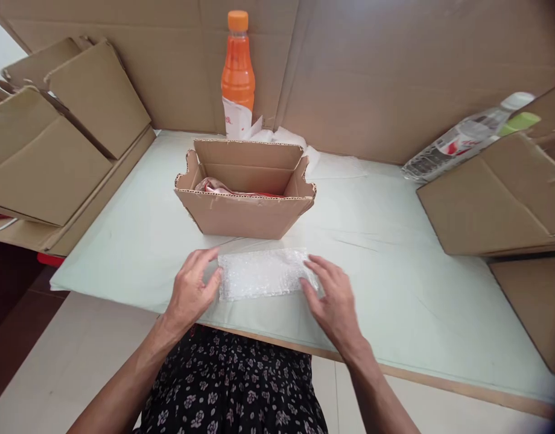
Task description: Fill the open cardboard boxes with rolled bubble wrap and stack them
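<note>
Your left hand (191,289) and right hand (334,301) rest loosely open, fingers (214,278) touching either end of the clear rectangular bubble-wrap sheet (263,274) lying flat between them on the pale green worktop (395,253). Just beyond your fingers stands the open brown cardboard box (245,211).

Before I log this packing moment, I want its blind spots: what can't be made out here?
Head view only:
- Contents of the open cardboard box: near wall hides all but a red-and-white edge.
- Clear bottle: label too small, base behind cardboard.
- Bubble wrap: ends covered by left hand and right hand.
</note>
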Motion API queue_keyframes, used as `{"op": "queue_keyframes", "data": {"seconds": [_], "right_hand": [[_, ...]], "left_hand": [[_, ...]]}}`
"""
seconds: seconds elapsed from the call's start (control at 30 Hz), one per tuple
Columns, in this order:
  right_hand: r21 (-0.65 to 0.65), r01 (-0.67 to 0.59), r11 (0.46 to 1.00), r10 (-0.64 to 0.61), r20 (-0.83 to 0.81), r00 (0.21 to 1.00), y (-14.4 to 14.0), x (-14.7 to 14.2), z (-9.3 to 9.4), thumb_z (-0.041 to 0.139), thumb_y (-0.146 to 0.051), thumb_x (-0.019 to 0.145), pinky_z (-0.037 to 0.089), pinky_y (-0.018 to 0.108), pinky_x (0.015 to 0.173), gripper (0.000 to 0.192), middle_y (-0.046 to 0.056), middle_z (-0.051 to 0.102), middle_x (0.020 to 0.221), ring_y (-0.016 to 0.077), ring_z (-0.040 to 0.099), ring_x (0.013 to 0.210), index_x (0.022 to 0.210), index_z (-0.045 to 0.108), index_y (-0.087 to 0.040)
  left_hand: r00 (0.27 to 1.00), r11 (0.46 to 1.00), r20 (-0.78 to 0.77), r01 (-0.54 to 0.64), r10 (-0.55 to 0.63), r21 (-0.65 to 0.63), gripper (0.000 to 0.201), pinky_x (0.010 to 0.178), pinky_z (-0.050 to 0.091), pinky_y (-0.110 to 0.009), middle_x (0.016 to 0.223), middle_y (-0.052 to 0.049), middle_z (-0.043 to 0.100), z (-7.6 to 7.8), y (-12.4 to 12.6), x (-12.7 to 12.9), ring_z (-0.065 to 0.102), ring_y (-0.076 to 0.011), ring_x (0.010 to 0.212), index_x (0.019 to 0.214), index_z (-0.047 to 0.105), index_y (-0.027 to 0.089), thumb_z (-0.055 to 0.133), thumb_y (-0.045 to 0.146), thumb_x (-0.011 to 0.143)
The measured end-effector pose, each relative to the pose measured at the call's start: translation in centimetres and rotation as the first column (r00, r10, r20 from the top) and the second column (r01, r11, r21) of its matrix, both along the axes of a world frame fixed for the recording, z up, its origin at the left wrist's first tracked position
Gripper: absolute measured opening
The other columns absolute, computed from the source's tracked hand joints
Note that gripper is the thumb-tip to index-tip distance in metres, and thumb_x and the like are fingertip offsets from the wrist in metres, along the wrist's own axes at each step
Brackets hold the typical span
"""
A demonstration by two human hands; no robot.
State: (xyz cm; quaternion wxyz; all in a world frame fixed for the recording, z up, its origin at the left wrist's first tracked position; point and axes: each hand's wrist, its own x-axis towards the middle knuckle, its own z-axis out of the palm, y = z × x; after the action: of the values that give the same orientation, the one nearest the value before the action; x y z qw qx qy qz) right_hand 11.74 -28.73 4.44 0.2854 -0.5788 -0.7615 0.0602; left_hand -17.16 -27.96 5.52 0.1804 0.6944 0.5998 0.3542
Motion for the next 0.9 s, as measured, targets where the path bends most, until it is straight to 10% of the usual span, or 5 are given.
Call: {"op": "queue_keyframes", "data": {"seconds": [0.17, 0.37, 0.5, 0.9], "right_hand": [[-0.19, -0.299, 0.935, 0.326, 0.127, 0.937, 1.0, -3.2, -1.1, 0.055, -0.032, 0.099, 0.047, 0.052, 0.103, 0.032, 0.012, 0.064, 0.143, 0.0329, 0.056, 0.133, 0.126, 0.069, -0.022], [-0.023, 0.09, 0.996, -0.083, 0.21, 0.974, 0.7, 3.2, -2.3, 0.046, -0.039, 0.103, 0.046, 0.049, 0.098, 0.034, 0.012, 0.072, 0.126, 0.0331, 0.06, 0.125, 0.113, 0.073, -0.021], [0.051, 0.09, 0.995, -0.1, 0.257, 0.961, 1.1, 2.6, -2.2, 0.05, -0.037, 0.101, 0.045, 0.046, 0.098, 0.033, 0.013, 0.07, 0.129, 0.0315, 0.059, 0.125, 0.123, 0.068, -0.019], [0.062, -0.349, 0.935, 0.311, 0.331, 0.891, 5.3, -4.6, -1.0, 0.05, -0.007, 0.097, 0.043, 0.037, 0.083, 0.028, 0.008, 0.075, 0.101, 0.0217, 0.061, 0.091, 0.109, 0.072, -0.019]], "left_hand": [[0.95, 0.968, -0.185, 0.245, -0.252, -0.062, 0.028, 0.09, 0.055, -0.044, 0.105, -0.01, 0.073, -1.8, 0.5, 1.5, 0.064, -0.0274, 0.099, 0.112, 0.072, 0.02, 0.054, 0.016, 0.092], [0.967, 0.975, -0.13, 0.224, -0.221, 0.009, 0.027, 0.094, 0.054, -0.04, 0.113, -0.009, 0.071, -2.8, 0.7, 0.3, 0.064, -0.0249, 0.106, 0.112, 0.072, 0.02, 0.054, 0.015, 0.093], [0.961, 0.995, -0.273, 0.071, -0.05, 0.068, 0.032, 0.098, 0.052, -0.049, 0.13, -0.016, 0.065, -2.5, 1.2, 0.4, 0.059, -0.0328, 0.117, 0.121, 0.068, 0.016, 0.057, 0.018, 0.091], [0.977, 0.881, -0.012, 0.187, -0.214, -0.435, 0.048, 0.059, 0.045, -0.026, 0.072, 0.004, 0.061, 0.0, -6.1, -1.5, 0.056, -0.0133, 0.06, 0.138, 0.059, 0.019, 0.051, 0.025, 0.092]]}}
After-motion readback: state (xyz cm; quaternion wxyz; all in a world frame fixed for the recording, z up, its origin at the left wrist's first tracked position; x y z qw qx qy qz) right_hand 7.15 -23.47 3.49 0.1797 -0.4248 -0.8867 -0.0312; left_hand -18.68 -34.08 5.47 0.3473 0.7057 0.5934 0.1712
